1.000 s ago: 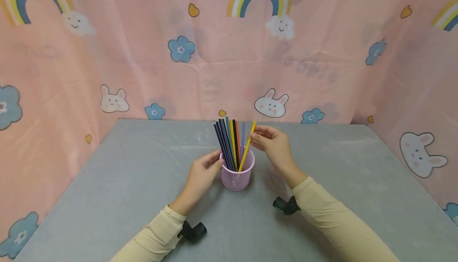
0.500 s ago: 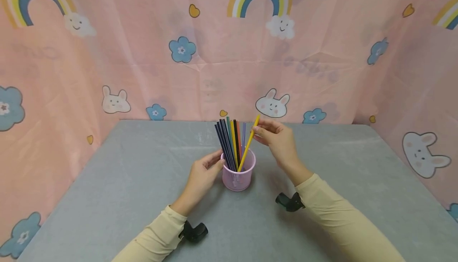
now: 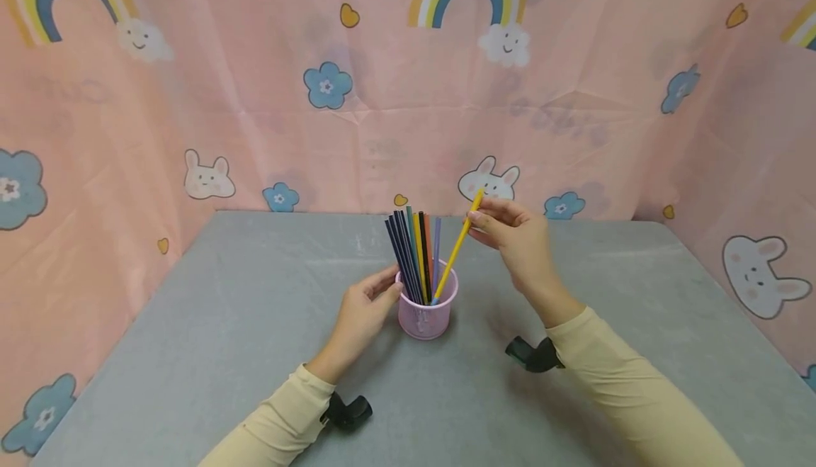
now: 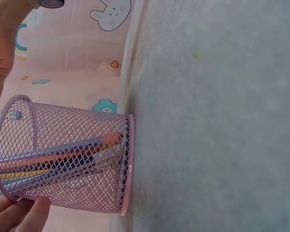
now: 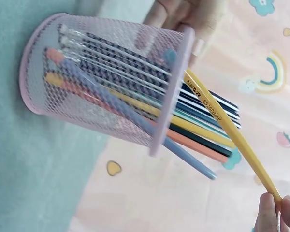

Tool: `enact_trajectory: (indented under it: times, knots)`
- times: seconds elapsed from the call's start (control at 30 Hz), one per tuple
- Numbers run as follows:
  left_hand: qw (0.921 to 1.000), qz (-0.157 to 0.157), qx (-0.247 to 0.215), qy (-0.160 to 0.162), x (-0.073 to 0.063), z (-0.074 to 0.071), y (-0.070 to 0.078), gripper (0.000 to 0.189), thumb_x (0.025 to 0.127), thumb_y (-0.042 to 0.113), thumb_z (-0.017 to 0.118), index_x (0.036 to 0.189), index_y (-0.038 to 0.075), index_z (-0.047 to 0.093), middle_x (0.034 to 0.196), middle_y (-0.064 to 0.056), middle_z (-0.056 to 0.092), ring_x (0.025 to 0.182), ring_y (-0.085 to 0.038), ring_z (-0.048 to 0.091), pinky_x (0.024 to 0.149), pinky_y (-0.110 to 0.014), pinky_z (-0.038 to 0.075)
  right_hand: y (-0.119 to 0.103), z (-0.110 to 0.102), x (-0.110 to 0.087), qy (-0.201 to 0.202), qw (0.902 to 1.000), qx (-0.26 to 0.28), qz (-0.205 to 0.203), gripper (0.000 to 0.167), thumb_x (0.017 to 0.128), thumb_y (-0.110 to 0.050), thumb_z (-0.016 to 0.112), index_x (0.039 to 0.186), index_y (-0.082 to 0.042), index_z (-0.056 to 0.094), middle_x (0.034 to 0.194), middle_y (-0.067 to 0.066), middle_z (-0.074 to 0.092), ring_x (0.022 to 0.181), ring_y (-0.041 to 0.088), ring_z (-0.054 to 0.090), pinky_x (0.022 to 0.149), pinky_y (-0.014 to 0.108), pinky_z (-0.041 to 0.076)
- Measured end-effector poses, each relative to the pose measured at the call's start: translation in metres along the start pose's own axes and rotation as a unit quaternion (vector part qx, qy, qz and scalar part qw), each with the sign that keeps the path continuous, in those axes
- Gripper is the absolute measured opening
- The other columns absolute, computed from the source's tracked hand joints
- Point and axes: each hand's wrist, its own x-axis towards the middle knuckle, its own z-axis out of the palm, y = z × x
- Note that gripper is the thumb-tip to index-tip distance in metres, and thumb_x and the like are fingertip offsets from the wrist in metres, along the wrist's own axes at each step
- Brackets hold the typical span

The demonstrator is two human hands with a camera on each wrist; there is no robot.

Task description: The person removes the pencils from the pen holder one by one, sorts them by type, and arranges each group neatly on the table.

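Note:
A pink mesh pencil cup (image 3: 423,324) stands upright on the table, with several pencils (image 3: 409,258) leaning inside it, dark ones at the left and coloured ones towards the right. My left hand (image 3: 353,318) holds the cup's rim on its left side, thumb and fingers at the edge, as the left wrist view also shows. Between thumb and fingers of my right hand (image 3: 523,247), a yellow pencil (image 3: 458,244) is pinched near its upper end. It slants to the right, and its blue lower end (image 5: 170,56) is just inside the cup's mouth.
The grey table (image 3: 255,353) stretches out around the cup. Behind it and at both sides hangs a pink curtain (image 3: 395,127) printed with rainbows, rabbits and flowers. Black wrist devices (image 3: 346,412) sit under both sleeves.
My right hand has moved up and to the right, drawing the yellow pencil higher, so its blue end has come up near the rim. The left hand stays on the cup.

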Motion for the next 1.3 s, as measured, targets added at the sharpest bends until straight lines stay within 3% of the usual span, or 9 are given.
enact_trajectory:
  times: [0.17, 0.33, 0.8, 0.93, 1.1, 1.3]
  knots:
    - [1.0, 0.007, -0.003, -0.003, 0.0, 0.0, 0.0, 0.039, 0.097, 0.011, 0.062, 0.133, -0.005, 0.059, 0.132, -0.02, 0.064, 0.125, -0.033, 0.061, 0.109, -0.043, 0.048, -0.011, -0.009, 0.0, 0.012, 0.9988, 0.047, -0.007, 0.012, 0.092, -0.006, 0.069, 0.104, -0.007, 0.07, 0.088, -0.01, 0.073, 0.083, 0.005, 0.074, 0.078, 0.026, 0.061]
    - [1.0, -0.003, -0.004, 0.0, -0.001, -0.001, 0.001, 0.04, 0.097, 0.012, 0.063, 0.134, -0.004, 0.058, 0.134, -0.018, 0.064, 0.126, -0.031, 0.06, 0.109, -0.042, 0.048, -0.019, -0.016, 0.0, 0.015, 0.9959, 0.088, -0.01, 0.014, 0.089, -0.004, 0.072, 0.095, -0.016, 0.073, 0.089, -0.005, 0.074, 0.082, 0.008, 0.075, 0.077, 0.027, 0.061]
    - [0.9999, -0.003, 0.013, 0.0, 0.0, -0.003, 0.002, 0.039, 0.097, 0.012, 0.063, 0.134, -0.002, 0.059, 0.133, -0.017, 0.064, 0.126, -0.03, 0.061, 0.111, -0.044, 0.046, -0.008, -0.036, 0.002, 0.002, 0.9987, 0.048, 0.016, 0.017, 0.089, -0.007, 0.073, 0.09, -0.023, 0.077, 0.086, -0.01, 0.075, 0.08, 0.004, 0.074, 0.073, 0.024, 0.062]
    - [0.9999, -0.001, 0.011, -0.002, 0.0, -0.004, 0.003, 0.04, 0.097, 0.012, 0.062, 0.134, -0.003, 0.059, 0.134, -0.018, 0.064, 0.127, -0.031, 0.06, 0.111, -0.045, 0.046, -0.002, -0.04, 0.004, 0.0, 0.9997, -0.003, 0.026, 0.011, 0.089, -0.011, 0.074, 0.099, -0.015, 0.077, 0.083, -0.014, 0.075, 0.079, 0.002, 0.073, 0.072, 0.023, 0.062]
    - [0.9999, -0.001, 0.01, 0.001, 0.0, -0.004, 0.003, 0.04, 0.097, 0.013, 0.063, 0.134, -0.002, 0.059, 0.134, -0.018, 0.063, 0.127, -0.03, 0.06, 0.111, -0.045, 0.045, 0.007, -0.044, 0.008, -0.004, 0.9968, -0.063, 0.049, 0.043, 0.091, -0.02, 0.073, 0.123, 0.007, 0.065, 0.082, -0.019, 0.073, 0.08, -0.001, 0.072, 0.074, 0.021, 0.061]
    - [0.9999, 0.002, 0.013, -0.001, 0.0, -0.002, 0.002, 0.039, 0.097, 0.014, 0.063, 0.133, -0.002, 0.06, 0.133, -0.018, 0.064, 0.127, -0.031, 0.06, 0.111, -0.045, 0.046, 0.022, -0.047, 0.011, -0.034, 0.9887, -0.118, 0.086, 0.046, 0.093, -0.022, 0.07, 0.126, 0.01, 0.062, 0.083, -0.018, 0.072, 0.079, -0.002, 0.071, 0.077, 0.021, 0.061]
